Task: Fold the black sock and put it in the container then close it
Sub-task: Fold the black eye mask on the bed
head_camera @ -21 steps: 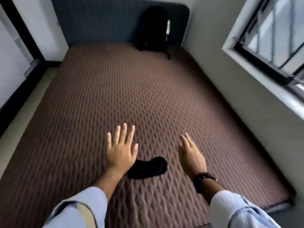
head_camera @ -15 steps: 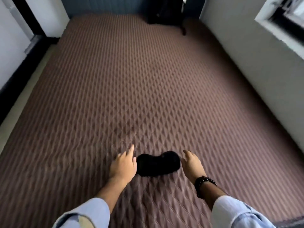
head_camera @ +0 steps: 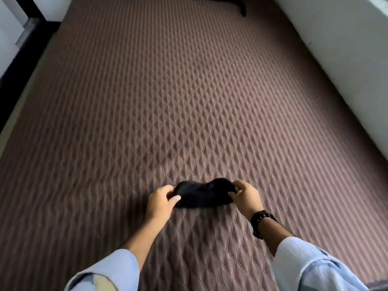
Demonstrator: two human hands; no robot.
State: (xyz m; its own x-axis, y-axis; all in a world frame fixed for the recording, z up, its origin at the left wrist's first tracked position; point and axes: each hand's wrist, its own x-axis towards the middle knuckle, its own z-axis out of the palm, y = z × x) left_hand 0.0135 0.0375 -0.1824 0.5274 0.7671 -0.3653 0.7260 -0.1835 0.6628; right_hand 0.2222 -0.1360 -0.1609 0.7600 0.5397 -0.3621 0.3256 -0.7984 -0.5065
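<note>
While pinched endwise, black sock [head_camera: 202, 194] between hands.

A brown quilted mattress [head_camera: 189, 101] with diamond stitching fills the room's floor, its right edge running along a pale wall [head_camera: 346, 59]. A dark object [head_camera: 231, 1], cut off by the frame's top edge, rests at the mattress's far end. A black door frame [head_camera: 19, 66] lines the left side.

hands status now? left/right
Left hand: closed, pinching the black sock's left end.
Right hand: closed, pinching its right end.
</note>
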